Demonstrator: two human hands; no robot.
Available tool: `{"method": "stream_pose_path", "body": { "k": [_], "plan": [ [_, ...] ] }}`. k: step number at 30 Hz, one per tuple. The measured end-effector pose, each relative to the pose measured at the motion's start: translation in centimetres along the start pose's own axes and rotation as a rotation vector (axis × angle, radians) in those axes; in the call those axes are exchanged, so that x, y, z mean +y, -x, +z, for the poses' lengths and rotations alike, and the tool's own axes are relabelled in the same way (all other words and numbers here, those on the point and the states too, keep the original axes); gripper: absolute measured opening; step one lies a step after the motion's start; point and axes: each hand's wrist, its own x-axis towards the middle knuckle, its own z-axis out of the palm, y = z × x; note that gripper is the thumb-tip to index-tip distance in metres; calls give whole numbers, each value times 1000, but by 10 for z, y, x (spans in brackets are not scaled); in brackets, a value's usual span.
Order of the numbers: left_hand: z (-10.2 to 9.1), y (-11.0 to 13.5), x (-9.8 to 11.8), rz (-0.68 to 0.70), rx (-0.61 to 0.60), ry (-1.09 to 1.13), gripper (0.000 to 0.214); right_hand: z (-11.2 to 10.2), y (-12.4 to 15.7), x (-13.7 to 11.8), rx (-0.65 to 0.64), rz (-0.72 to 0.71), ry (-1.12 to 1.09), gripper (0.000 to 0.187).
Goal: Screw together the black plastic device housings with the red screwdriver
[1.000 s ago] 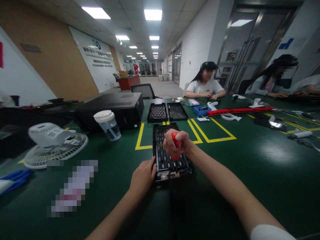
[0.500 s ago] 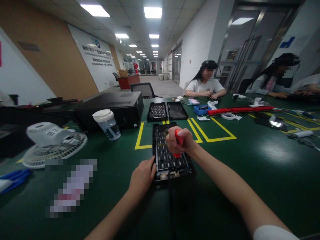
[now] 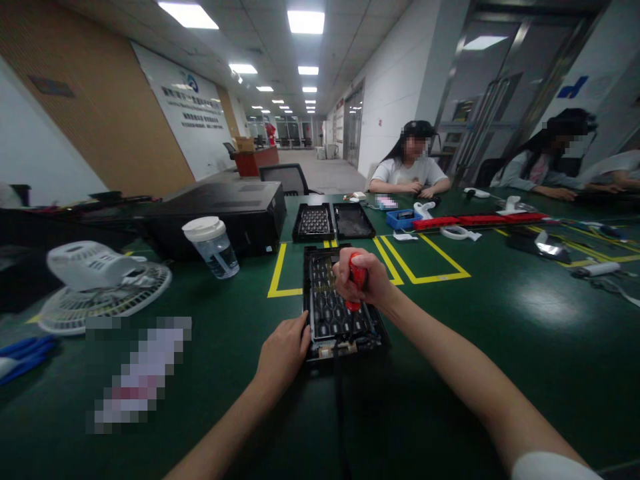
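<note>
A flat black casing (image 3: 334,303) with rows of dark hexagonal cells lies on the green table in front of me. My right hand (image 3: 364,275) is closed in a fist round the red handle of a screwdriver (image 3: 354,305), which is upright over the casing's right half. Its thin shaft reaches down towards the near end, where the tip is hard to make out. Along the casing's left side, my left hand (image 3: 283,347) grips the edge with its fingers and thumb. A dark cable or strap (image 3: 340,393) runs from the casing's near end towards me.
Beyond the casing sit a similar cell-filled black tray (image 3: 315,223) and a black lid (image 3: 354,221). A lidded cup (image 3: 215,250), a white fan (image 3: 103,283) and a large black box (image 3: 225,213) stand left. A blue bin (image 3: 403,220) is farther right; co-workers sit beyond.
The view has shifted slightly. My right hand still grips the screwdriver over the casing, and my left hand stays at its left edge.
</note>
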Motion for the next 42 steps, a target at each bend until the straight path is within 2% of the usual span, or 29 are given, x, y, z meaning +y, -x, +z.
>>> {"method": "stream_pose_path", "body": {
  "k": [11,21,42],
  "plan": [
    [1,0,-1,-3,10,4,38,4,8,-5,256,-43,142,20],
    [0,1,1,-17,-3,13,39,12,14,-5,382,-112,241,20],
    [1,1,0,-1,7,6,39,32,12,3,555,-188,470,18]
  ]
}}
